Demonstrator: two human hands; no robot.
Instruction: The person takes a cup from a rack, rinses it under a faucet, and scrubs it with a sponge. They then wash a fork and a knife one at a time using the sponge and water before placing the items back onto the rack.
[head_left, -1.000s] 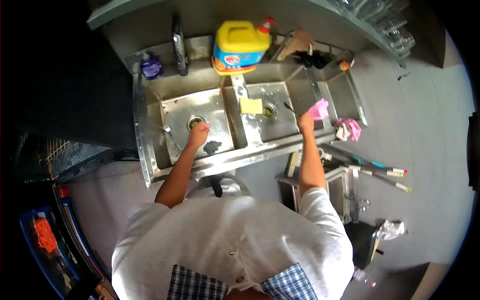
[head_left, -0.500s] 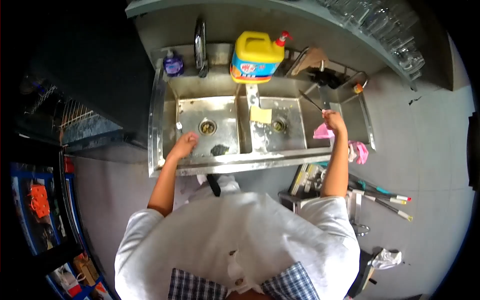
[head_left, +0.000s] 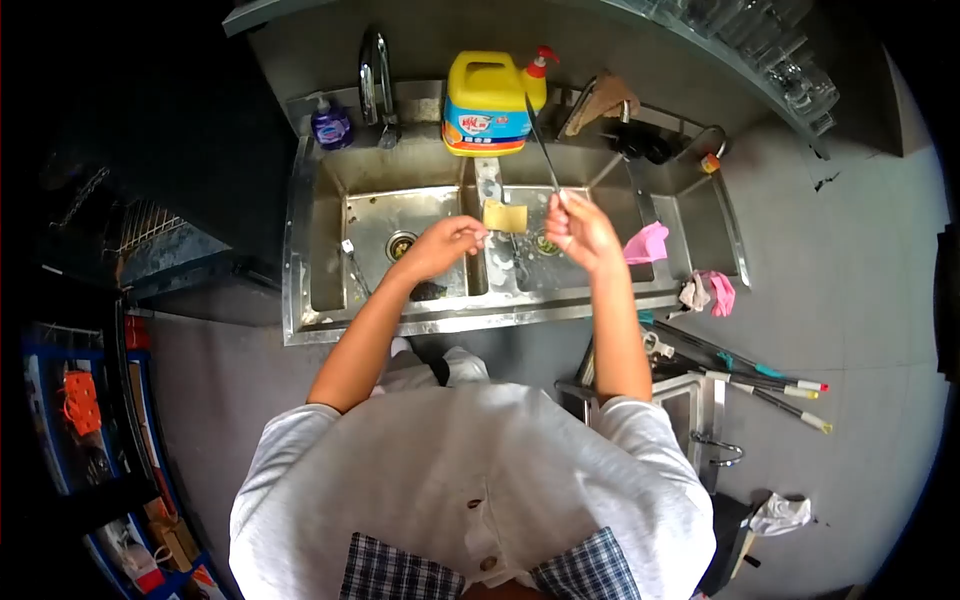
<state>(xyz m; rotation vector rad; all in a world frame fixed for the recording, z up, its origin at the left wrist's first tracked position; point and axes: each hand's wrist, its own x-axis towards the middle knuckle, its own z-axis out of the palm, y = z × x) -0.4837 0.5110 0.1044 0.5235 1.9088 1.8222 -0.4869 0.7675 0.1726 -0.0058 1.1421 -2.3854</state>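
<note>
A long, thin, dark utensil [head_left: 541,140] stands up from my right hand [head_left: 585,232], which is closed round its lower end over the right basin [head_left: 610,190]. Its upper part overlaps the yellow detergent jug [head_left: 490,95] in this view. My left hand [head_left: 440,248] hovers by the divider between the basins, fingers loosely bent and apart, with nothing visible in them. Just beyond its fingertips lies a yellow sponge [head_left: 505,217]. In the left basin [head_left: 400,205], a slim utensil with a white end [head_left: 350,255] leans near the left wall.
Behind the basins are a purple soap bottle [head_left: 330,125], a faucet [head_left: 375,80] and a brown cloth [head_left: 603,103]. Pink cloth [head_left: 647,243] hangs at the right divider, and pink gloves [head_left: 715,293] lie on the front rim. Glasses [head_left: 790,70] line the shelf above.
My right hand has swung left with the dark utensil, from the right divider to over the right basin. My left hand has moved right and up toward the sponge, its fingers loosening.
</note>
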